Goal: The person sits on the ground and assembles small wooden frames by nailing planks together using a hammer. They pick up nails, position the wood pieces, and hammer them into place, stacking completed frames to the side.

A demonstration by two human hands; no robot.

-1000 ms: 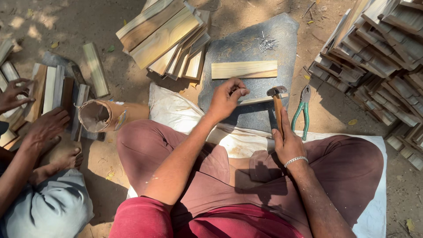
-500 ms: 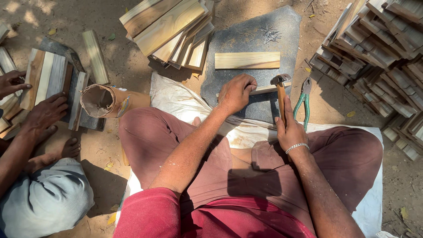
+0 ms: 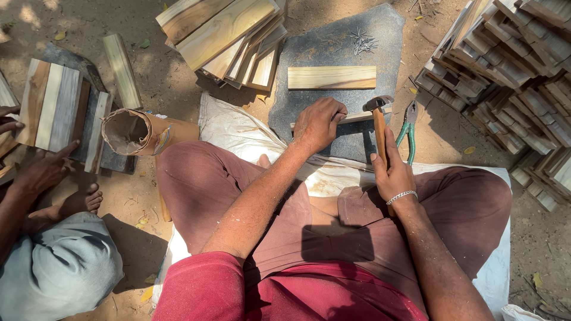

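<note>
Right hand point(image 3: 394, 173) wrapped round hammer point(image 3: 379, 122) handle, head resting on thin wood strip point(image 3: 357, 117). Left hand point(image 3: 318, 123), fingers curled, pins strip to grey stone slab point(image 3: 333, 56). Green pliers point(image 3: 410, 129) just right of hammer. Farther: wood plank point(image 3: 332, 77), then nail pile point(image 3: 361, 41).

Head-worn camera, looking steeply down

It sits close above the flat grey stone slab point(image 3: 333, 56), which lies top centre.

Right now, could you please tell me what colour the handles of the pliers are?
Green, on the pliers beside the right hand; head view.
</note>
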